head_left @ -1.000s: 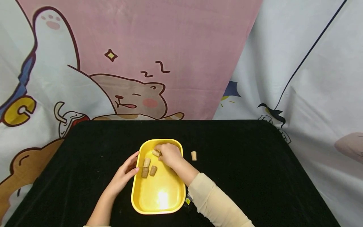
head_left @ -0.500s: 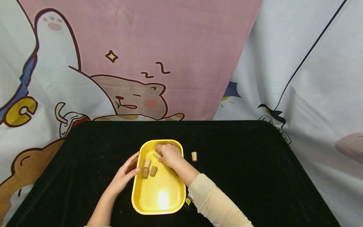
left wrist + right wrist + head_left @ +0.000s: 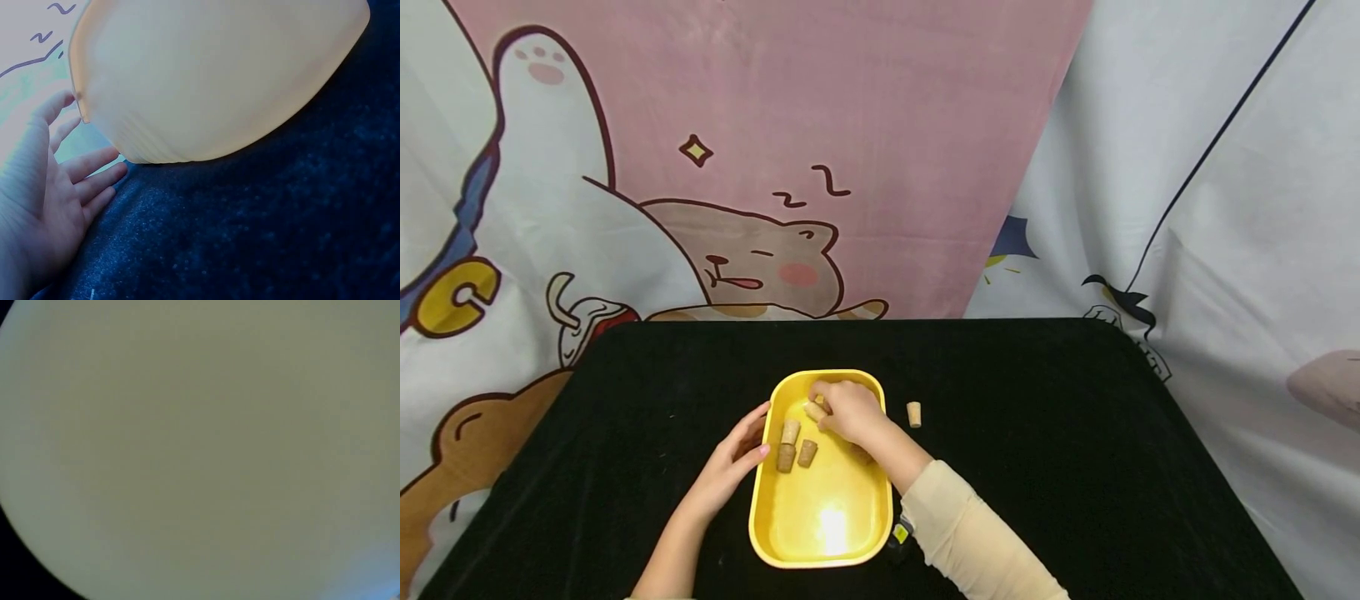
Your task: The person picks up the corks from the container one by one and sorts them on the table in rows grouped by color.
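"Loose corks in the yellow tray?"
"Three visible; the right hand pinches a fourth cork there, a fifth cork sits outside on black cloth."
"And the left hand?"
"Spread, touching the tray."

Has turned the light cork a little with the right hand, inside the far part of the tray: one second ago lying almost crosswise to the tray, now slanting more, with the end at the hand closer to the tray's near side. Shows now, at the far side of this cork and just under the hand, a small tan patch, hardly seen before, too little to identify. Has drawn the beige sleeve very slightly outward from the tray's right side. Has tipped the head view slightly, with the printed curtain beyond the tray now sitting lower.
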`<state>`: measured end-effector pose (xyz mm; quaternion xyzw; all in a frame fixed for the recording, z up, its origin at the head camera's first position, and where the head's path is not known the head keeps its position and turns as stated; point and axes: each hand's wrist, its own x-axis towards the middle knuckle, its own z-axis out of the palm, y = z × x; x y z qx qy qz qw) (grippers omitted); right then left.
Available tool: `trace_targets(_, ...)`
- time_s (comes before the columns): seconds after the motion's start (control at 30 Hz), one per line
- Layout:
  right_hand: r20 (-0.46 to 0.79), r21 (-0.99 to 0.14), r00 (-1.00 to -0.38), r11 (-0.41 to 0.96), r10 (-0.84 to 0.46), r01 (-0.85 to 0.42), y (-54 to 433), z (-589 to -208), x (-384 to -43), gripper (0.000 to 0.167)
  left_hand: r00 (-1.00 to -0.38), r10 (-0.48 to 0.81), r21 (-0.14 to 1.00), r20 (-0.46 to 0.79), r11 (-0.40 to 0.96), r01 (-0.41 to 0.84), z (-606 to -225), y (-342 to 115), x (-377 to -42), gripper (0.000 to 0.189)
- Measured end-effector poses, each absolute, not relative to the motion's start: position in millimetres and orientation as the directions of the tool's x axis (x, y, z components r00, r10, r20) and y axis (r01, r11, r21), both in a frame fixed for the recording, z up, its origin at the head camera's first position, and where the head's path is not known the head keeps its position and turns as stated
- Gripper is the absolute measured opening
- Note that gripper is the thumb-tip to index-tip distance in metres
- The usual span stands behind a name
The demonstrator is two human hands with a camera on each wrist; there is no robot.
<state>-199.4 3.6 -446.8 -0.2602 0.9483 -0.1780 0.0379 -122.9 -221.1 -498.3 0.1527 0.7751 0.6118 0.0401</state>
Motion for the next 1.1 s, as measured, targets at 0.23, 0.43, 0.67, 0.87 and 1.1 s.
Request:
trace_targets(0.23,0.055,-0.437,-0.852,0.754,-0.521,-0.490,9,-436,-195,0.033,-0.948,0.292,0.962,0.127,0.196,0.189,-499,-221,-122,0.055)
trace_targets(0.43,0.054,-0.511,-0.858,0.724,-0.510,-0.463,14,-426,-191,0.034,-0.949,0.292,0.965,0.123,0.188,0.183,-498,-221,-122,0.055)
trace_targets(0.67,0.110,-0.506,-0.850,0.707,-0.515,-0.494,22,-416,-185,0.035,-0.952,0.283,0.962,0.113,0.206,0.176,-498,-221,-122,0.055)
trace_targets(0.87,0.131,-0.537,-0.851,0.685,-0.509,-0.492,31,-404,-177,0.038,-0.954,0.277,0.960,0.110,0.219,0.174,-497,-220,-122,0.055)
trace_targets(1.1,0.156,-0.561,-0.857,0.670,-0.491,-0.486,45,-391,-168,0.038,-0.949,0.287,0.958,0.129,0.212,0.194,-497,-221,-123,0.055)
